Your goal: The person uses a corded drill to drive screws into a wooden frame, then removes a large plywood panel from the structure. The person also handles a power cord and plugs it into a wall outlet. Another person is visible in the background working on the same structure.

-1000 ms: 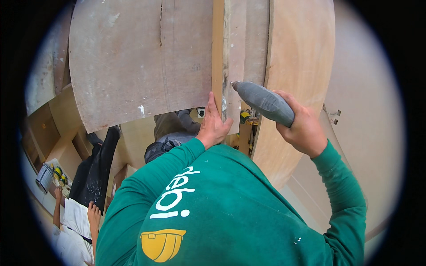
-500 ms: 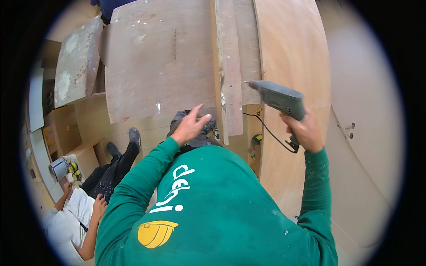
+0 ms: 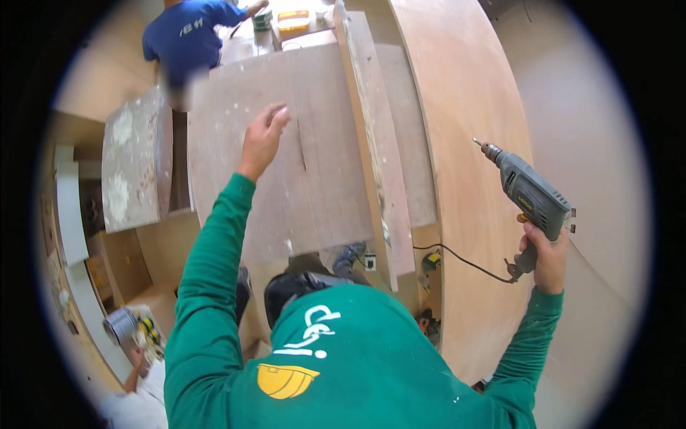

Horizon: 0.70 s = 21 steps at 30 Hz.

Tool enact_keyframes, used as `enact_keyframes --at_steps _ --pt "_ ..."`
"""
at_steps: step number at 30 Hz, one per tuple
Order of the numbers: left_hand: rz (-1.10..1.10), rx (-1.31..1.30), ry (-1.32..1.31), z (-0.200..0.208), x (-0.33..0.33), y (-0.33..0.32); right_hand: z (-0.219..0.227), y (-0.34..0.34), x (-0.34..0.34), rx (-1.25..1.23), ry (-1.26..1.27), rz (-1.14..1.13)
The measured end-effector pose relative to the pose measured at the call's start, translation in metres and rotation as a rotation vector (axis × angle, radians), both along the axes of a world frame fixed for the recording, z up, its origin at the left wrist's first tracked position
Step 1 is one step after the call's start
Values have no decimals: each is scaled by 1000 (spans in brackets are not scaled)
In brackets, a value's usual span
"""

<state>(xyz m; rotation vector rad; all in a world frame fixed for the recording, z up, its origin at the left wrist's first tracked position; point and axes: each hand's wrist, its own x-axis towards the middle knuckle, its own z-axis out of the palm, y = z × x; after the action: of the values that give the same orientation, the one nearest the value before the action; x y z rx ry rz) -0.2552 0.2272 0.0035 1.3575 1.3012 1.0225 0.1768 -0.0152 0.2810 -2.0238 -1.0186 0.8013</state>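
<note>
My right hand [image 3: 549, 261] grips a grey electric drill [image 3: 530, 191] by its handle, thumb near the yellow trigger. The drill is held over the right edge of a pale plywood panel [image 3: 468, 214], its bit pointing forward and left. A black cord [image 3: 468, 263] runs from the handle toward the left. My left hand [image 3: 261, 143] reaches out over a worn, dusty board [image 3: 329, 207], fingers loosely bent, with nothing visible in them. Whether it touches the board I cannot tell. Between the two hands a narrow wooden batten [image 3: 370, 154] stands along the boards.
A person in a blue shirt [image 3: 189, 43] stands at the far left, beside an orange-rimmed container [image 3: 293, 20]. Another person in a white shirt [image 3: 139, 400] is at the lower left, near a grey bucket [image 3: 120, 325]. A stained board [image 3: 139, 161] leans at the left.
My left hand has moved forward and left over the board. The drill has swung right, away from the batten, and its bit now points more forward. More of the person in blue shows.
</note>
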Motion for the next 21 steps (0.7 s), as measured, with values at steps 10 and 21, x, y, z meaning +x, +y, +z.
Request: enact_keyframes --at_steps 10,21 --pt "-52 238 334 -4 147 232 14 17 -18 37 13 -28" --pt "-410 -32 273 7 241 230 19 26 -18 -33 48 -56"
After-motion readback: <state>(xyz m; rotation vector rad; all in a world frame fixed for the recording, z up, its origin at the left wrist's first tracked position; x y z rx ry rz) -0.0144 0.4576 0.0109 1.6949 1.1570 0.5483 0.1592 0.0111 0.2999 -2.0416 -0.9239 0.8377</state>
